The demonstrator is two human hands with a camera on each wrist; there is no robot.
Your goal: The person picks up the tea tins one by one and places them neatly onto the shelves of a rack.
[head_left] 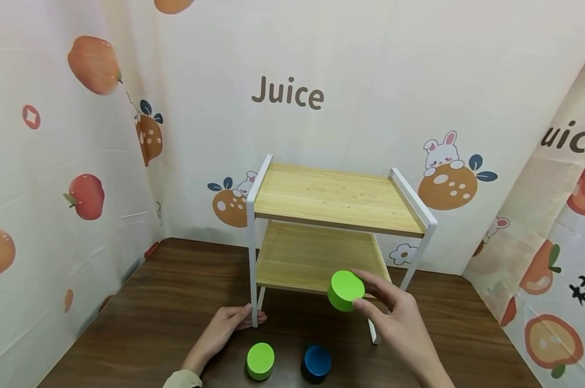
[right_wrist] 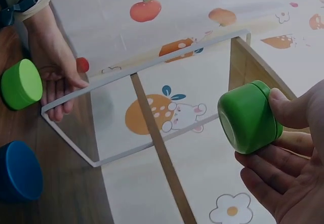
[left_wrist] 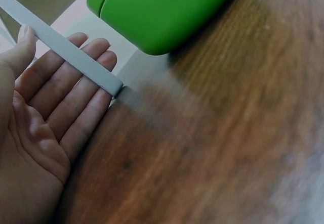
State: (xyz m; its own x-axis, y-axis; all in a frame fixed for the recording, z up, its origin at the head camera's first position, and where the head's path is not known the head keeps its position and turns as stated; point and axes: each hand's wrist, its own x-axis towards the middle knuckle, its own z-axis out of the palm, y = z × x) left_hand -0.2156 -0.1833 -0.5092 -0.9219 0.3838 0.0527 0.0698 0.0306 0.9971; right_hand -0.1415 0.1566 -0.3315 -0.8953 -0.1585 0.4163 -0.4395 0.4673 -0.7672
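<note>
Green, the lidded jar (head_left: 346, 291) is pinched between the thumb and fingers of my right hand (head_left: 394, 312), off the tabletop (head_left: 166, 302). It lies left of that hand, in front of the lower shelf (head_left: 317, 258), toward the shelf's right end. My left hand (head_left: 227, 320) is farther from it, fingers straight behind a white rack leg (head_left: 252, 269). I see a second green jar (head_left: 260, 362) and a blue container (head_left: 317, 362) below.
</note>
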